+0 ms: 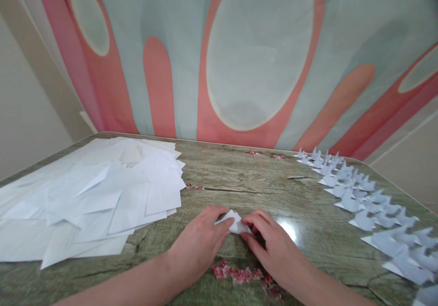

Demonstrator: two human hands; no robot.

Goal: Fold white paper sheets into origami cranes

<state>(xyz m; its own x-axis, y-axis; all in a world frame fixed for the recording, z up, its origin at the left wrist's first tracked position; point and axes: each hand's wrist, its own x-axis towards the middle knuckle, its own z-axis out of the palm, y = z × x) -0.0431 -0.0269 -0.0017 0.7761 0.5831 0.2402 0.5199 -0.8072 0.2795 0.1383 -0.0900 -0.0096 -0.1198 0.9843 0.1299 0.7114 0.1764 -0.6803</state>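
Observation:
A small piece of folded white paper [236, 223] is held between my two hands, just above the table near its front middle. My left hand [201, 237] pinches its left end between thumb and fingers. On the other end, the thumb and fingers of my right hand [268, 240] are closed, and they cover part of the fold. A pointed tip of the paper shows upward between the hands.
Loose white sheets [137, 192] lie in a spread pile at the left. Several rows of folded paper cranes [362, 196] stand along the right side. The wood-patterned table [232, 169] has printed pink blossoms and meets a patterned wall covering [185, 68] behind.

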